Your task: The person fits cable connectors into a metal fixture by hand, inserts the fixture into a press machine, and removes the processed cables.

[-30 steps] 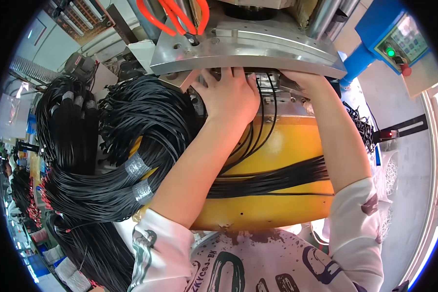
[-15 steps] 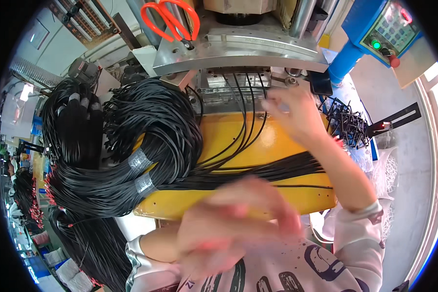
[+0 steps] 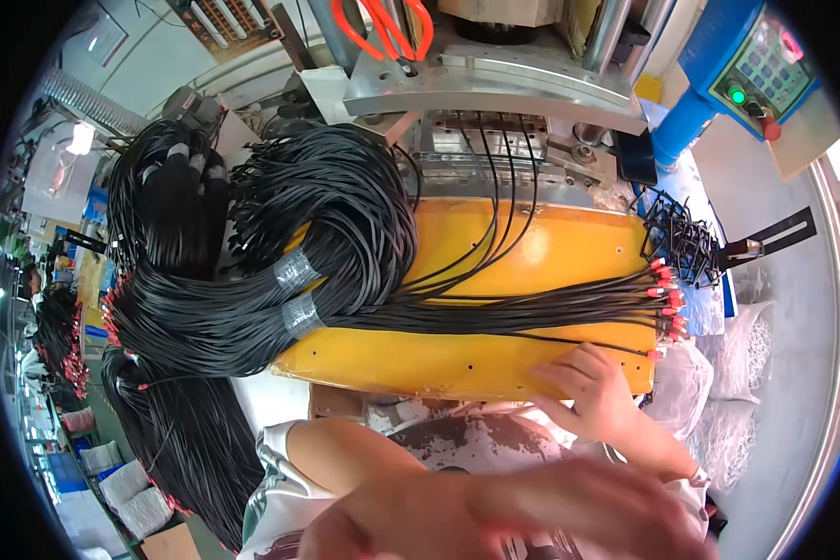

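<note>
My right hand (image 3: 588,397) is over the near right edge of the yellow plate (image 3: 392,359), fingers loosely stretched, with nothing visible in them. Just beyond its fingertips runs one black cable, apart from the rest. My left hand (image 3: 532,518), smeared by motion, is low in front of my body; its fingers cannot be made out. A row of black cables (image 3: 532,311) lies across the plate, their red ends (image 3: 667,303) at its right edge. Several cables (image 3: 511,177) curve from the row into the metal mould (image 3: 490,138) under the press.
Thick bundles of black cable (image 3: 345,201), banded with clear tape (image 3: 296,269), cover the left side. The press's steel plate (image 3: 495,89) carries orange-handled scissors (image 3: 387,28). At right are a heap of black pieces (image 3: 686,238), a blue control box (image 3: 751,65) and clear bags (image 3: 733,355).
My right hand has come back from beside the mould to the plate's near edge. My left hand has dropped lower and to the right. The view has shifted, showing the cables' red ends.
</note>
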Available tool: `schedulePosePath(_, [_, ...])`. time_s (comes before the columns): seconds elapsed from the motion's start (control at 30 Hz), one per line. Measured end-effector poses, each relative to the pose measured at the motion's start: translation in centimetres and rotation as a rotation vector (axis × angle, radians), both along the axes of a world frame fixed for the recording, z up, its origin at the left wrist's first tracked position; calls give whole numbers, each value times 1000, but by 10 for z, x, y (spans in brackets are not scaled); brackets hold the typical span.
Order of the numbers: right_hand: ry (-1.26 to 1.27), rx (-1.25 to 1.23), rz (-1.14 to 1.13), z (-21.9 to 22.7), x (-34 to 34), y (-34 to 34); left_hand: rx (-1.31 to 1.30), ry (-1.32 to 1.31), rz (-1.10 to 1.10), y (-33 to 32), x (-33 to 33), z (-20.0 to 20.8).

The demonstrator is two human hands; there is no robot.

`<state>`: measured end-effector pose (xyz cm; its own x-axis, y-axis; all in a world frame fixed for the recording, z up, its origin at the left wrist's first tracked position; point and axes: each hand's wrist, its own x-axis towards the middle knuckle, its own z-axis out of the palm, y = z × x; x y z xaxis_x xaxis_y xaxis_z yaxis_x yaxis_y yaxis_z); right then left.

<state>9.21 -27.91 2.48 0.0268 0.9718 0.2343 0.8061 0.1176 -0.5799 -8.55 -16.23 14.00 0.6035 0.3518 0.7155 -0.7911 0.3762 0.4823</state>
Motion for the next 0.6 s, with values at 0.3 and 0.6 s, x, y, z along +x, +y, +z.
schedulePosePath(0.3, [-603, -114, -315, -25, 15, -39, 1685, 1253, 1031, 80, -123, -139])
schedulePosePath(0.6, [-752, 393, -227, -9, 8, -36, 1565, 1258, 1168, 70, -124, -144])
